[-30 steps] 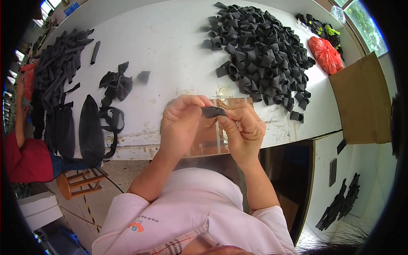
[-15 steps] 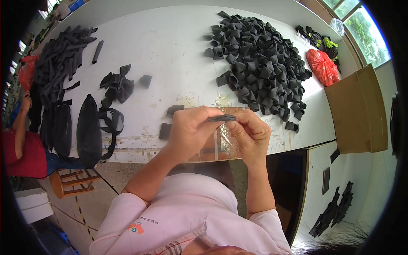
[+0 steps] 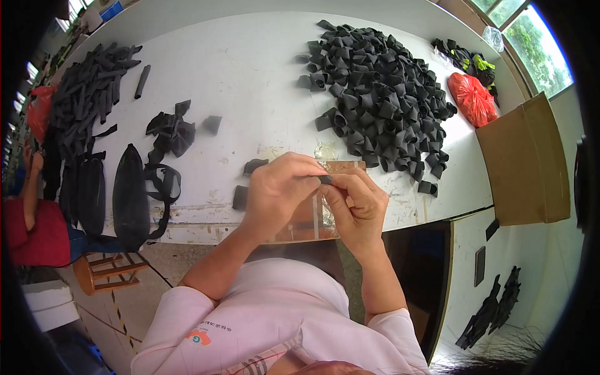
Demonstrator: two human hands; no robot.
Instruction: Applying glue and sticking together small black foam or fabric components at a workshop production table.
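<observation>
Both my hands meet above the front edge of the white table, pinching one small black fabric piece (image 3: 325, 179) between them. My left hand (image 3: 279, 189) has thumb and fingers closed on its left end. The fingers of my right hand (image 3: 359, 199) press the other end, and most of the piece is hidden behind my fingertips. Below my hands lies a brown board covered with clear tape (image 3: 306, 215). Two flat black fabric pieces (image 3: 240, 197) rest on the table just left of my left hand.
A big heap of short black fabric loops (image 3: 387, 94) covers the table's right side. Black strips (image 3: 87, 81) and dark mesh pouches (image 3: 131, 194) lie at left. A red bag (image 3: 472, 99) and a cardboard box (image 3: 525, 162) stand right. A co-worker (image 3: 37, 228) is at far left beside a wooden stool (image 3: 109, 272).
My hands have drawn closer together, and my right hand has shifted slightly left and turned. Less of the black fabric piece shows now between my fingers.
</observation>
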